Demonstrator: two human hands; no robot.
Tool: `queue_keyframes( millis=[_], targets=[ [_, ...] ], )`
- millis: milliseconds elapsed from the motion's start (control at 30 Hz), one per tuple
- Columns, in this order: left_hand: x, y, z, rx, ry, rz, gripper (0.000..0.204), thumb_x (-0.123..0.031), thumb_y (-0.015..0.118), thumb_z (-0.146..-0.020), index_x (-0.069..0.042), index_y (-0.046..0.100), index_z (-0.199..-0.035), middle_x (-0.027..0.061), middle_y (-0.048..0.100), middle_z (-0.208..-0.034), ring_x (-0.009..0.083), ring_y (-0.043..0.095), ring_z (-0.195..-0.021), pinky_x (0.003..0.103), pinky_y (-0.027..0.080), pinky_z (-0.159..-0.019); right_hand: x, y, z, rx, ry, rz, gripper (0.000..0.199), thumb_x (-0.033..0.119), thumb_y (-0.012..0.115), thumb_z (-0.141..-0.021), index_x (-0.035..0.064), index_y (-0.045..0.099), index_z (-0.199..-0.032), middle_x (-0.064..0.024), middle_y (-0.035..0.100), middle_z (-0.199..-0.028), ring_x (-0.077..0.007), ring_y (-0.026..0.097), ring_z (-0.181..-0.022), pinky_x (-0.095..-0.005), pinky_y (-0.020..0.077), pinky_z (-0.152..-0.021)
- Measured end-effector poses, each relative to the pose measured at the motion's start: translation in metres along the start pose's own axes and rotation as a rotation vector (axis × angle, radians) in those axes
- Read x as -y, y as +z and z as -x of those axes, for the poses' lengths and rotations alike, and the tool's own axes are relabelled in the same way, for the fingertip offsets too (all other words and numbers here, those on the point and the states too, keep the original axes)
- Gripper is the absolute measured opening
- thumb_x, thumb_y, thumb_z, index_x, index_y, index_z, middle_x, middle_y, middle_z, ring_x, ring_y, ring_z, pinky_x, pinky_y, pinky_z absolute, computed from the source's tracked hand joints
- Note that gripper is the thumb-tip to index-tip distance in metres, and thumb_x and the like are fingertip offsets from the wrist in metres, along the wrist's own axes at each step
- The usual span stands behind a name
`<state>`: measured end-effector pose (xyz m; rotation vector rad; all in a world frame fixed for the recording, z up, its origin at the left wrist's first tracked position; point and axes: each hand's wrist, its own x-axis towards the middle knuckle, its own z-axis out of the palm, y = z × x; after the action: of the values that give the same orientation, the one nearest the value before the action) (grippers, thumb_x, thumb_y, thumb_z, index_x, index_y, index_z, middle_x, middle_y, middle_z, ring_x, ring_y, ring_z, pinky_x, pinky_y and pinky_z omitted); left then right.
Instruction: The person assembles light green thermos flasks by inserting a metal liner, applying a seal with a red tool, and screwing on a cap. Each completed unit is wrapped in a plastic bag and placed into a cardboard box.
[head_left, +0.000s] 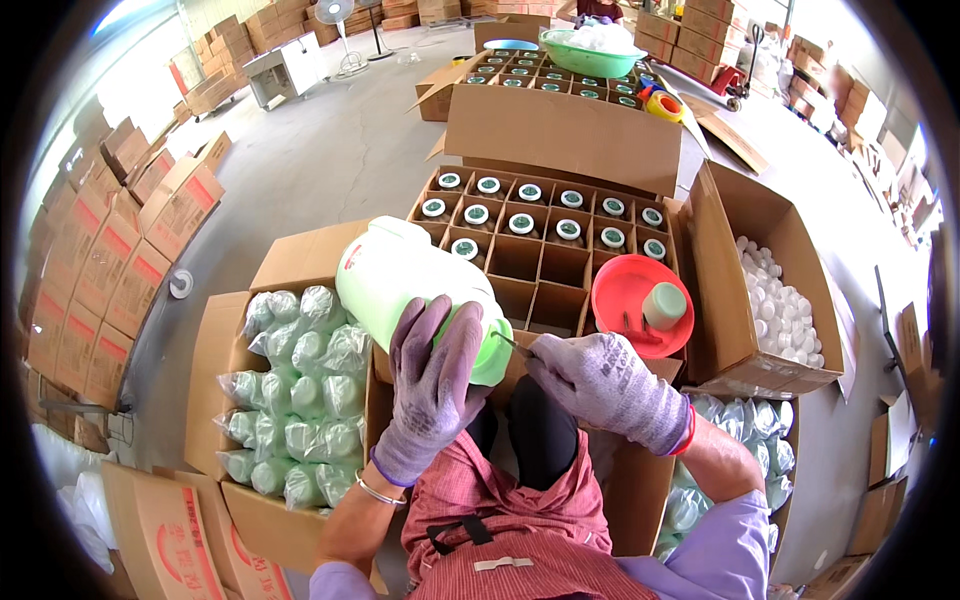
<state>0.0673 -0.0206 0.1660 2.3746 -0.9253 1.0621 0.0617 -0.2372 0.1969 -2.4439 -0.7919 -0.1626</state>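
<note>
Above the divided carton's (545, 262) near edge, left hand (432, 385) grips a pale-green jug (410, 285); right hand (600, 385) pinches a blade (515, 345)

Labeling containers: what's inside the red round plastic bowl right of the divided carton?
The red round plastic bowl holds one pale capped jar, upright. A thin dark item lies beside it, too small to identify. The bowl's near edge is hidden behind the gloved right hand.

At centre, the gloved left hand (432, 385) wraps the base of a pale green jug (415, 290), tilted toward 11 o'clock. The gloved right hand (600, 385) sits at 3 o'clock of it, pinching a thin tool (512, 345) against the jug's end. A divided box (540, 255) of capped jars lies at 12 o'clock, a red bowl (625, 285) at 2, bagged jugs (295, 390) at 9
</note>
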Motion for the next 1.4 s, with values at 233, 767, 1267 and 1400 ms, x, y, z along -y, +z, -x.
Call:
queue_keyframes(
  millis=[233, 767, 1267, 1400],
  targets=[
    [0.005, 0.013, 0.014, -0.114, 0.033, -0.071, 0.076, -0.013, 0.080, -0.072, 0.000, 0.043, -0.137, 0.0150, 0.056, -0.135, 0.0389, 0.051, -0.123, 0.057, 0.037, -0.108, 0.004, 0.004, -0.001, 0.420, 0.406, -0.985, 0.030, 0.027, 0.050, -0.103, -0.0009, 0.061, -0.102, -0.0048, 0.062, -0.062, -0.0159, 0.059, -0.045, -0.0305, 0.0483, -0.042],
    [0.002, 0.020, 0.013, -0.243, -0.284, 0.158, 0.086, -0.020, 0.086, -0.073, -0.001, 0.037, -0.141, 0.0150, 0.053, -0.135, 0.0400, 0.048, -0.124, 0.057, 0.037, -0.108, -0.194, 0.057, 0.018, -0.263, 0.505, 0.221, 0.044, 0.026, 0.066, -0.088, 0.0032, 0.059, -0.125, -0.0239, 0.061, -0.120, -0.0406, 0.059, -0.110, -0.0483, 0.0490, -0.093],
    [-0.002, 0.006, 0.008, -0.190, 0.090, 0.085, 0.060, -0.024, 0.077, -0.082, -0.006, 0.044, -0.128, 0.0194, 0.055, -0.131, 0.0400, 0.054, -0.118, 0.059, 0.038, -0.107, 0.011, 0.027, 0.012, -0.664, -0.281, 0.100, 0.049, 0.040, 0.075, -0.078, 0.0094, 0.066, -0.115, -0.0205, 0.046, -0.141, -0.0445, 0.038, -0.132, -0.0614, 0.0276, -0.109],
    [0.003, 0.009, 0.003, -0.265, 0.148, 0.066, 0.052, -0.028, 0.068, -0.089, -0.006, 0.044, -0.129, 0.0197, 0.056, -0.130, 0.0403, 0.053, -0.119, 0.060, 0.037, -0.108, 0.020, 0.046, 0.008, -0.626, -0.289, -0.089, 0.032, 0.028, 0.080, -0.074, 0.0108, 0.071, -0.099, -0.0196, 0.048, -0.142, -0.0468, 0.038, -0.132, -0.0618, 0.0277, -0.109]
  ],
)
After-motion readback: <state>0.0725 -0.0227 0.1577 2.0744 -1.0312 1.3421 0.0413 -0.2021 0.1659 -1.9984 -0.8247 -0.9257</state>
